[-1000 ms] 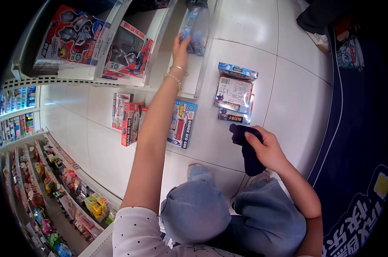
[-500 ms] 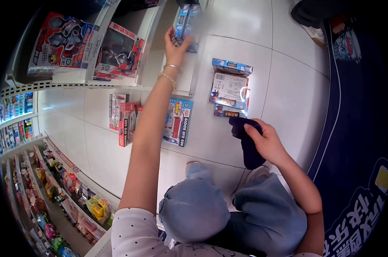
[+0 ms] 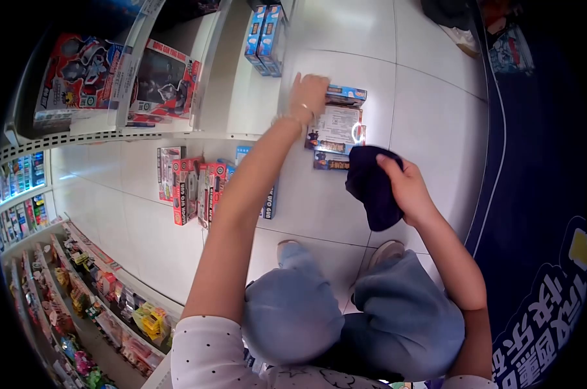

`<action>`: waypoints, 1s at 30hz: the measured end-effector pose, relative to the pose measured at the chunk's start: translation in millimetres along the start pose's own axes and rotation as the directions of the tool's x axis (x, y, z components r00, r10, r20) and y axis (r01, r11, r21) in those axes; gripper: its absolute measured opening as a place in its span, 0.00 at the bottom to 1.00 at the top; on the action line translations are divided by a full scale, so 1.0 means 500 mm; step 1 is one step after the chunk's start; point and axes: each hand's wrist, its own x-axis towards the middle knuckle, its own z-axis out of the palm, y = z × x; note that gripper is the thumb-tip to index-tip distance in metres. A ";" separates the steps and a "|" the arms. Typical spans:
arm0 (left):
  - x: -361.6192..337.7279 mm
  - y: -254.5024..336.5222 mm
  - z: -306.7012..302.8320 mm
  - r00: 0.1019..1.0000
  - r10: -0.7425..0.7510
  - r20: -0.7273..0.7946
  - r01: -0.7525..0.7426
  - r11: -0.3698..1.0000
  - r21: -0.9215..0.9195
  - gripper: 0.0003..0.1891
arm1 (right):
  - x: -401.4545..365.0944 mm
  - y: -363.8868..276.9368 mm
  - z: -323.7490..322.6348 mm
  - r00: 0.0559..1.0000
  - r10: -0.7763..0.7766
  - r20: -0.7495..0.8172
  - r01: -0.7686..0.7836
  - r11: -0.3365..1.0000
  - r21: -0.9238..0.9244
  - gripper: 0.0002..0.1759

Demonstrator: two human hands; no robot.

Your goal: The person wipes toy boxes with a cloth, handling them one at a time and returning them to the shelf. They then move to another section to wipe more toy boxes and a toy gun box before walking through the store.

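Observation:
My left hand (image 3: 311,96), with a bracelet at the wrist, is over the floor at the left end of a blue upright toy box (image 3: 346,95). One finger sticks out apart from the rest; the other fingertips are partly hidden. Just nearer to me lies a box with its printed back face up (image 3: 337,124), and another narrow blue box (image 3: 331,161) sits beside it. My right hand (image 3: 410,191) is closed on a dark purple cloth (image 3: 374,188), thumb on top, which hangs beside these boxes.
Two blue boxes (image 3: 265,40) stand on the white shelf at upper left. Larger toy boxes (image 3: 89,74) fill the shelf further left. Red gun-toy boxes (image 3: 186,191) stand on the floor. A lower rack (image 3: 105,292) holds small packets. Someone's shoe (image 3: 460,39) shows at top right.
My left hand has left the two boxes on the shelf and moved right to the floor boxes. My right hand has raised the cloth slightly, and it spreads wider.

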 end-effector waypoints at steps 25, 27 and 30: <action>-0.291 0.247 -0.265 0.879 0.075 0.471 0.467 -0.327 -0.821 0.28 | -0.007 -0.233 -0.137 0.632 -0.648 -0.424 0.577 0.759 -0.301 0.28; -0.298 0.239 -0.261 0.919 0.089 0.385 0.377 -0.493 -0.784 0.36 | -0.040 -0.243 -0.186 0.761 -0.599 -0.249 0.648 0.715 0.264 0.27; -0.273 0.278 -0.282 0.977 -0.001 0.213 0.185 -0.496 -0.848 0.48 | -0.045 -0.187 -0.135 0.869 -0.454 -0.197 0.495 0.797 0.346 0.25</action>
